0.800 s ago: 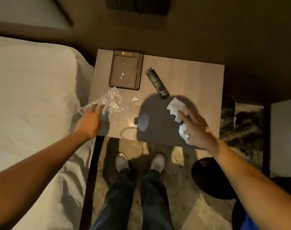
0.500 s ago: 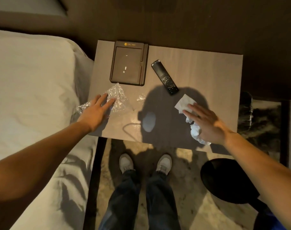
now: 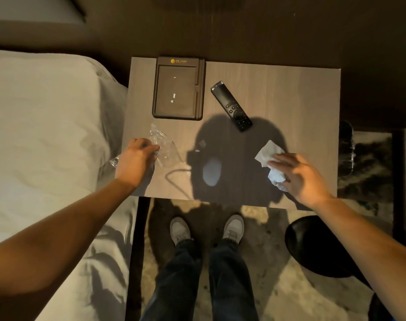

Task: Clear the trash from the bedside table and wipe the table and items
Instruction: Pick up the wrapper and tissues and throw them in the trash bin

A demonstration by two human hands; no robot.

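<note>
A crumpled clear plastic wrapper lies at the left front of the wooden bedside table. My left hand has its fingers curled closed on the wrapper. Two crumpled white tissues lie at the right front. My right hand rests flat on them with fingers spread. A small clear plastic scrap lies in the shadow between my hands. A black remote lies at an angle in the middle. A dark brown tray sits at the back left.
A white bed borders the table on the left. A round black bin stands on the floor below the table's right front corner. My feet stand on patterned carpet in front of the table. A dark wall runs behind.
My left hand's fingers have curled closed on the plastic wrapper, bunching it. My right hand has settled flatter on the tissues. The camera has shifted slightly.
</note>
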